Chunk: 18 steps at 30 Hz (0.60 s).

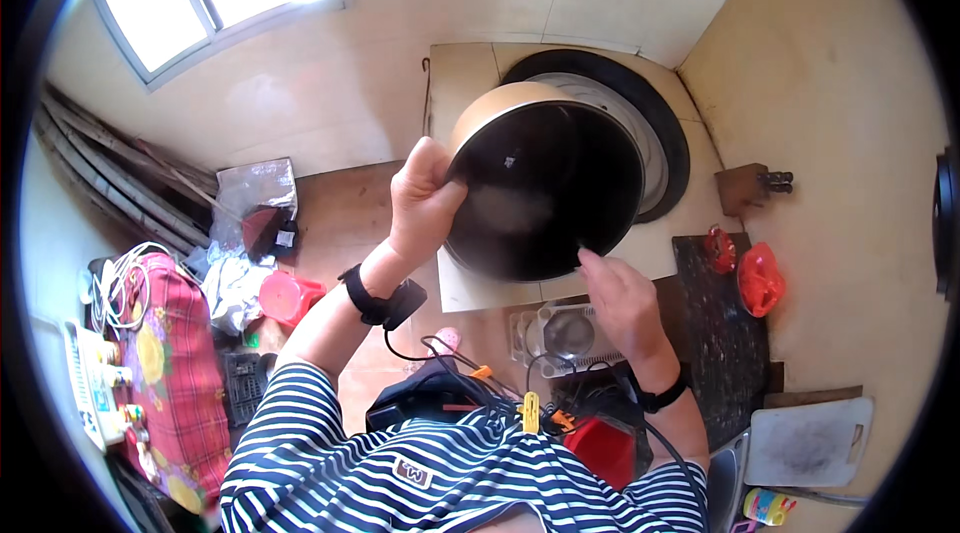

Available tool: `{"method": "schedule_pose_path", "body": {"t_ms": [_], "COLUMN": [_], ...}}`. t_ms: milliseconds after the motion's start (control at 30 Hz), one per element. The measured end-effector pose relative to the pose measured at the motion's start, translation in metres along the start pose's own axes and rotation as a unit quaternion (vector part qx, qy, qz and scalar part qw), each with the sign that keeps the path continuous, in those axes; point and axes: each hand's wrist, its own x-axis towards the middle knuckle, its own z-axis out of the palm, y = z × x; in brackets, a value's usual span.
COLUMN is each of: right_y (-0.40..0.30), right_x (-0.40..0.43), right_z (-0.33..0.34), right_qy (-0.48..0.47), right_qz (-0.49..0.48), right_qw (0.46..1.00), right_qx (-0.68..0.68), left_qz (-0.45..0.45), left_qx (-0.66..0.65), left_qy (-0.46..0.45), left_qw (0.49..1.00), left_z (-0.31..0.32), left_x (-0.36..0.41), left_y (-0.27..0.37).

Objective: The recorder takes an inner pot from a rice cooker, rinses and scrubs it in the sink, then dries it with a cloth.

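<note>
A large round cooking pot, dark inside and tan outside, is tilted with its opening towards me. My left hand grips its left rim, thumb on the inner side. By the lower right rim is my right hand, its fingers close together and their tips at the edge; it is slightly blurred, and I cannot tell whether it grips the rim. Behind the pot lies a black ring around a pale round metal surface, on a tiled counter. The pot hides part of both.
Right of the counter are a knife block, red plastic bags, a dark countertop and a white cutting board. Below stands a white rack. A red stool and long poles are at left. Cables hang before my torso.
</note>
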Motion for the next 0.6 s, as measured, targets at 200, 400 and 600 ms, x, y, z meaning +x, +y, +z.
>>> {"method": "schedule_pose_path", "body": {"t_ms": [200, 400, 600], "right_y": [0.005, 0.009, 0.010], "right_x": [0.044, 0.063, 0.067], "right_z": [0.032, 0.054, 0.042], "right_qy": [0.016, -0.061, 0.005], "right_qz": [-0.015, -0.036, -0.012], "right_qw": [0.999, 0.997, 1.000], "right_qx": [0.026, 0.034, -0.005], "left_qz": [0.033, 0.071, 0.079], "left_qx": [0.045, 0.098, 0.106], "left_qy": [-0.009, -0.002, -0.007], "left_qw": [0.998, 0.993, 0.991], "left_z": [-0.015, -0.022, -0.033], "left_x": [0.033, 0.048, 0.049], "left_y": [-0.023, -0.034, -0.038]}}
